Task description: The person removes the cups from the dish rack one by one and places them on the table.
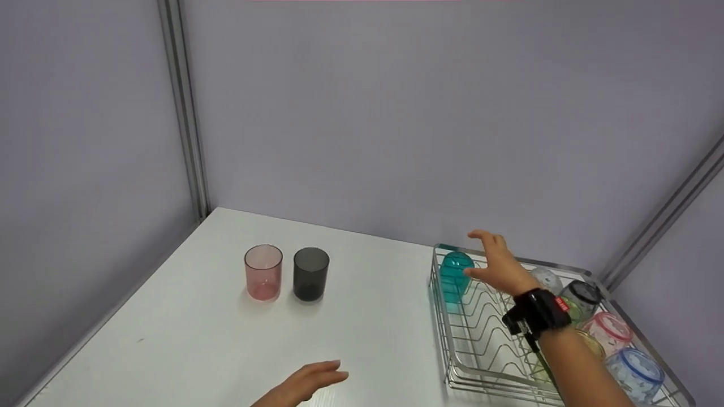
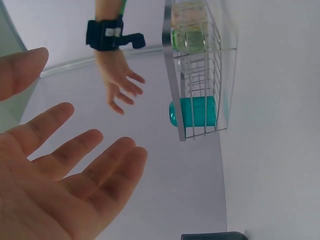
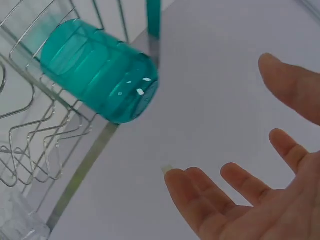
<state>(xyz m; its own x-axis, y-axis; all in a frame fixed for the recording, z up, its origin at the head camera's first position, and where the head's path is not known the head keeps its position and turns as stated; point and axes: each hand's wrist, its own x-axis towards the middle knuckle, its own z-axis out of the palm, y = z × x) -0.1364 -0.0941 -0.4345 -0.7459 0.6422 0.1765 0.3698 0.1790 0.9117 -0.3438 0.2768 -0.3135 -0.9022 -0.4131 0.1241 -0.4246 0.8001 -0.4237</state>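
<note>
A teal cup [image 1: 454,277] leans upside down in the far left corner of a wire dish rack [image 1: 452,353]. My right hand [image 1: 500,268] hovers over the rack just right of that cup, thumb and fingers spread apart with nothing between them. In the right wrist view, the teal cup [image 3: 100,70] stands apart from the fingertips. My left hand [image 1: 305,384] is low over the white table near the front, its fingers relaxed and holding nothing. A pink cup [image 1: 263,274] and a dark grey cup [image 1: 310,275] stand upright side by side on the table.
Along the rack's right side sit several upturned glasses, among them a blue-rimmed glass [image 1: 634,373], a red-rimmed glass [image 1: 608,333] and a dark glass [image 1: 581,297]. Grey wall panels [image 1: 396,113] enclose the table [image 1: 186,328] at the back and sides.
</note>
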